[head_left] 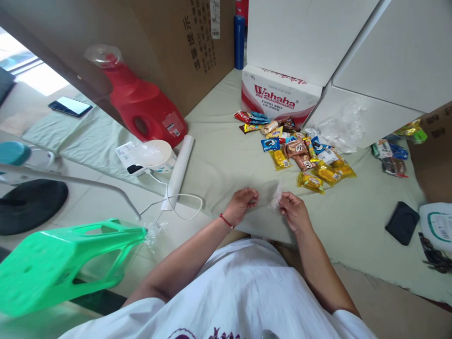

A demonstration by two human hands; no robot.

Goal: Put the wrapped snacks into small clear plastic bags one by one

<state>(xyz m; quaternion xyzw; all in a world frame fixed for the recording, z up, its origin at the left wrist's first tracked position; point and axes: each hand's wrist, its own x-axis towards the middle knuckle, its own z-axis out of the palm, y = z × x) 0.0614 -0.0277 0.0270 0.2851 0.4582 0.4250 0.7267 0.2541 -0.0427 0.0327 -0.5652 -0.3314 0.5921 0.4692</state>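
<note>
- Plastic, clear and crumpled, makes up the small wad (pixel 276 195) between the two hands; it lies directly to the left of the right fingers and touches them.
- The right hand (pixel 295 213) has its thumb and fingertips pinched together on the wad's right edge, with no visible gap between them.
- The wad's long axis runs roughly away from the body, leaning a little to the right at its far end, so it stands crosswise to the line between the hands.
- The left hand (pixel 237 207) is on the wad's other side, its fingers curled loosely inward and pointing towards it. A visible gap parts them from the wad; whether they hold a thin, see-through edge, I cannot tell.
- Of the two hands, the right is clearly the nearer, being in contact.
- Just beyond the right fingers, slightly to their right, lies the closest yellow packet (pixel 310 182), its long axis running mostly left to right.
- Farther out from the fingers is the pile of wrapped snacks (pixel 296 148), with a larger heap of clear plastic (pixel 341 127) to its right.
- Well left of the left fingers, a white roll (pixel 178 172) slants away from the body on the green cloth (pixel 219 165).
</note>
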